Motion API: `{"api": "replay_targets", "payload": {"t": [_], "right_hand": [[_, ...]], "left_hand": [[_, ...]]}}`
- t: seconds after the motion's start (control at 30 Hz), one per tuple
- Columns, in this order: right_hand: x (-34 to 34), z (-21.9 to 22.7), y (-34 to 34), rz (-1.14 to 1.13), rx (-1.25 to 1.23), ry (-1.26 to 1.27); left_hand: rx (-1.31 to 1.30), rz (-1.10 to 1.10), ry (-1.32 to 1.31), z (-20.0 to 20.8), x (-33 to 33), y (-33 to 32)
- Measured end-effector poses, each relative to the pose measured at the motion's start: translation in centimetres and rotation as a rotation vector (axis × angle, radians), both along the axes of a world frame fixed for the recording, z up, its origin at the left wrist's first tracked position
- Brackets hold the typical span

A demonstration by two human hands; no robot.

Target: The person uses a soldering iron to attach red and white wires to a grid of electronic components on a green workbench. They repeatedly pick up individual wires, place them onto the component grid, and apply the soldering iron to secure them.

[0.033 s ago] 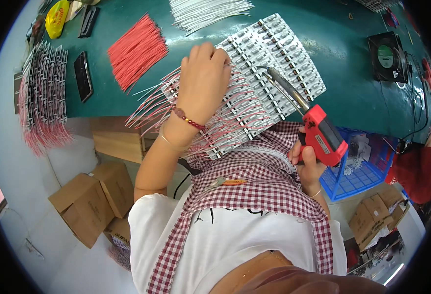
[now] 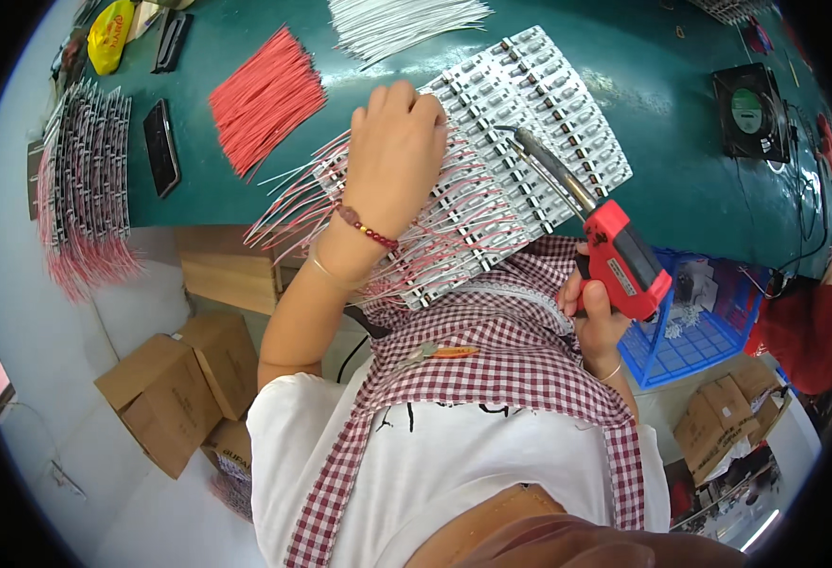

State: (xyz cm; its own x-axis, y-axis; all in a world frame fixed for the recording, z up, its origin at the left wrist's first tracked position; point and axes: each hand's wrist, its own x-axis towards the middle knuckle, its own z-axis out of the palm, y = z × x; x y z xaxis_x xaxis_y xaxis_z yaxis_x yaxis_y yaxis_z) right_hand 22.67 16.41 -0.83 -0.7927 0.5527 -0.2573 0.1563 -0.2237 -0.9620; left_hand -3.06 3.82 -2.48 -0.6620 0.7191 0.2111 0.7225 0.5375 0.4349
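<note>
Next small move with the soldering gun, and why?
I'd probably ease the soldering gun slightly left, toward the left hand. The right hand holds it with the tip over the board panel, right of the left hand, which is near where boards with red and white wires meet boards without.

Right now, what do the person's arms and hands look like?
The ungloved left hand has a dark red beaded bracelet and a thin pale band at its wrist; the ungloved right hand has another thin band. White sleeves leave the forearms bare.
</note>
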Motion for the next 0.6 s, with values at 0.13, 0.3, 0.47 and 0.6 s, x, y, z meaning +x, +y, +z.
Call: {"api": "replay_targets", "payload": {"t": [0.13, 0.3, 0.47, 0.6], "right_hand": [[-1.4, 0.2, -0.2, 0.022, 0.012, -0.034], [-1.9, 0.3, -0.3, 0.053, 0.046, -0.059], [-2.3, 0.7, -0.4, 0.067, 0.059, -0.056], [-2.3, 0.7, -0.4, 0.063, 0.040, -0.039]], "left_hand": [[-0.020, 0.001, -0.025, 0.1, -0.3, 0.1], [-0.002, 0.030, -0.021, 0.0, -0.3, -0.1], [0.001, 0.030, -0.019, 0.3, -0.2, -0.2], [-0.006, 0.051, 0.010, 0.2, -0.6, 0.1]]}}
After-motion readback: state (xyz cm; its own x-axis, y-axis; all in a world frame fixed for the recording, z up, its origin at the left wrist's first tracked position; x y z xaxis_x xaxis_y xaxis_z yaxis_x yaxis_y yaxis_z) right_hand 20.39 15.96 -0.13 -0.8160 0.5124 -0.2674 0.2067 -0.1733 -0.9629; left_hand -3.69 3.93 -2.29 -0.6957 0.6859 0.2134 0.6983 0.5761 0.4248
